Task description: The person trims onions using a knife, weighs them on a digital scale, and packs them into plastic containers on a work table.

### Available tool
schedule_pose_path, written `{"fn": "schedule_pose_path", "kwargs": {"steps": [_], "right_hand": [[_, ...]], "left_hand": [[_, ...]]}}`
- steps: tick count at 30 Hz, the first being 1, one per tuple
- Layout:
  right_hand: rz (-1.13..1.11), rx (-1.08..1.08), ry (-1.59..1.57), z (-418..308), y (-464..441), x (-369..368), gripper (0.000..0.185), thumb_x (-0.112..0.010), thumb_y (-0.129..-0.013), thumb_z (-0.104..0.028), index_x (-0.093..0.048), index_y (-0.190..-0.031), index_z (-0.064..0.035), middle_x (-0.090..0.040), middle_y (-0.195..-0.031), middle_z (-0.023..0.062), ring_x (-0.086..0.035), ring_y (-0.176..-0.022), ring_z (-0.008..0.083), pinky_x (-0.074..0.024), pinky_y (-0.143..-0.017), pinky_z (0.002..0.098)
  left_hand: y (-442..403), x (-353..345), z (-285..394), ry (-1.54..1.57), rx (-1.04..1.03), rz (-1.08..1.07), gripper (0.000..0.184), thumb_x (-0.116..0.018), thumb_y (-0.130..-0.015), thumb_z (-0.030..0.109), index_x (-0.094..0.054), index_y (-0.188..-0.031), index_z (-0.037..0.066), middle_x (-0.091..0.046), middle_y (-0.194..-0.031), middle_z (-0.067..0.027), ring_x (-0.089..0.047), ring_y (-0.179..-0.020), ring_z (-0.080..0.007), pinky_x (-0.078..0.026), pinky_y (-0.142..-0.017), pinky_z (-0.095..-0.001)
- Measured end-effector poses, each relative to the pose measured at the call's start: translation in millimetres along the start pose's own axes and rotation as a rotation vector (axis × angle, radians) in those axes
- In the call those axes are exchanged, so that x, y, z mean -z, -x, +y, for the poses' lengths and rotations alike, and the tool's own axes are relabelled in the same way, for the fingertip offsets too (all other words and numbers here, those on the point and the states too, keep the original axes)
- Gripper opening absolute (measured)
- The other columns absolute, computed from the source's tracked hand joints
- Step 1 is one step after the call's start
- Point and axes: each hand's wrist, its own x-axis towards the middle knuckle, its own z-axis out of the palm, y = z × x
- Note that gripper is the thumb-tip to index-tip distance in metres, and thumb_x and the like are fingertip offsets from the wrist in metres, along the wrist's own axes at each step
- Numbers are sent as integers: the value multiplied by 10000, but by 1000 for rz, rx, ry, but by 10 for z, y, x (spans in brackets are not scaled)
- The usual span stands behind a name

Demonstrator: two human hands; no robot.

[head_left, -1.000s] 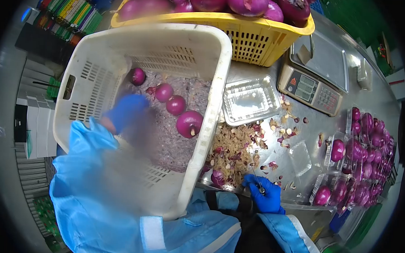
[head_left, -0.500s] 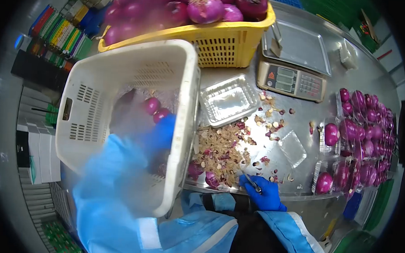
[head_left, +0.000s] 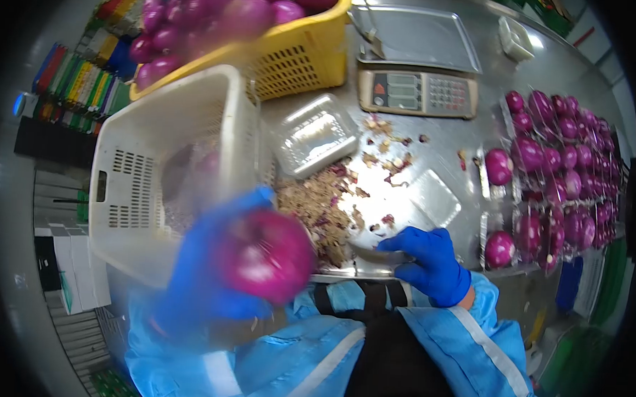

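My left hand (head_left: 205, 264), in a blue glove and partly blurred, is wrapped round a large red onion (head_left: 269, 257) in front of the white basket (head_left: 232, 124). At the table's front edge my right hand (head_left: 429, 264), also gloved in blue, has its fingers closed round a small knife (head_left: 381, 255), whose blade points left. Between the hands lies a heap of dry roots and skin trimmings (head_left: 317, 209). Behind the heap is a clear plastic tray (head_left: 315, 136). A flat clear piece of plastic (head_left: 435, 198) rests right of the heap.
A yellow crate (head_left: 295, 63) full of red onions stands at the back left. Beside it is a scale (head_left: 416, 93). Packed onions in clear trays (head_left: 546, 166) cover the right side, and a small white container (head_left: 515, 38) sits at the back.
My left hand has come out of the white basket with the onion in its grip. My right hand still holds the knife. The view has shifted, so the table things appear further left.
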Motion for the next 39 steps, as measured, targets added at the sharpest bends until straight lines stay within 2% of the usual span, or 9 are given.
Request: {"fn": "schedule_pose_path", "kwargs": {"steps": [1,6,14,18,24,27,29,32,39], "right_hand": [[-40,75,31,-72,-8,71,358,-793,-724,-254,-670,-1031,-115,-656,-809,62,-654,-675,244,-505,-604,319],[-134,157,365,-7,99,-61,406,-615,-817,-536,-531,-723,-150,-499,-640,45,-566,-550,251,-434,-489,371],[82,73,390,710,472,-197,267,-643,-856,-417,-655,-858,-150,-565,-661,64,-591,-567,236,-462,-522,342],[-19,-239,-177,642,572,-194,291,-601,-904,-348,-652,-808,-77,-619,-683,109,-617,-590,265,-467,-562,341],[124,-255,6,509,422,-230,290,-646,-858,-403,-658,-826,-116,-627,-705,71,-621,-592,240,-465,-536,352],[99,17,170,293,473,-123,296,-665,-825,-441,-653,-866,-148,-605,-704,50,-611,-582,242,-458,-514,361],[26,144,267,203,456,-92,326,-666,-805,-477,-643,-879,-161,-584,-698,42,-602,-576,241,-457,-503,363],[-73,195,386,153,405,-166,375,-651,-776,-533,-625,-863,-169,-550,-678,31,-595,-582,234,-454,-501,360],[-121,166,481,274,373,-224,397,-588,-808,-560,-606,-836,-165,-552,-688,38,-598,-586,224,-452,-482,362]], "left_hand": [[2,-197,-48,60,158,-30,1103,-933,-409,262,-439,-1357,-10,-506,-1329,-134,-507,-1213,-230,-384,-1055,-374],[-22,-725,-279,44,353,-231,1060,-931,-477,159,-395,-1382,28,-513,-1315,-127,-514,-1209,-249,-406,-1051,-378],[91,-922,-358,-105,189,-133,687,-871,-608,89,-615,-1243,141,-463,-1378,-124,-504,-1218,-250,-455,-1014,-372],[86,-922,-471,-21,420,57,1083,-892,-506,394,-412,-1382,-24,-513,-1330,-145,-521,-1205,-245,-412,-1036,-384],[119,-1209,-983,859,520,119,1143,-599,-655,796,-266,-1466,63,-378,-1432,-180,-481,-1248,-298,-409,-1049,-492],[225,-1320,-1026,673,433,81,976,-718,-723,598,-299,-1445,92,-397,-1412,-183,-515,-1209,-299,-425,-1031,-471],[264,-1431,-998,-65,242,137,935,-802,-722,459,-308,-1431,101,-391,-1413,-185,-537,-1179,-292,-435,-1022,-451],[245,-1569,-941,-79,104,249,518,-759,-778,82,-537,-1244,37,-633,-1103,-116,-650,-944,-185,-555,-818,-321],[188,-1644,-603,406,383,247,316,-771,-766,58,-616,-1039,19,-659,-915,-81,-649,-848,-146,-545,-720,-269]]}}
